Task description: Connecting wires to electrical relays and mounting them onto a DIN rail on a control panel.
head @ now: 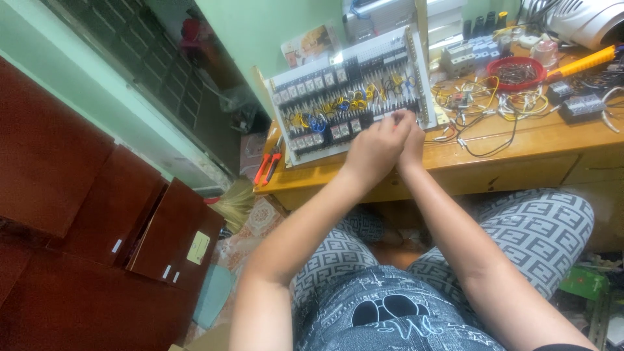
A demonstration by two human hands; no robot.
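1. I see the white wiring panel (351,94) leaning tilted at the back of the wooden counter (520,140), toward its left end. I think it leans so that its rows of black terminal blocks face the person.
2. My left hand (374,151) is raised to the lower right part of the panel, fingers bent together as if they pinch something small. What it grips I cannot tell.
3. My right hand (411,140) is just beside it, touching it, mostly hidden. Whether its grip is closed I cannot tell.
4. Red-handled pliers (268,166) lie at the counter's left edge, within reach.
5. A red bowl (517,71) and loose wires (481,107) lie toward the right back part, apart from the hands.
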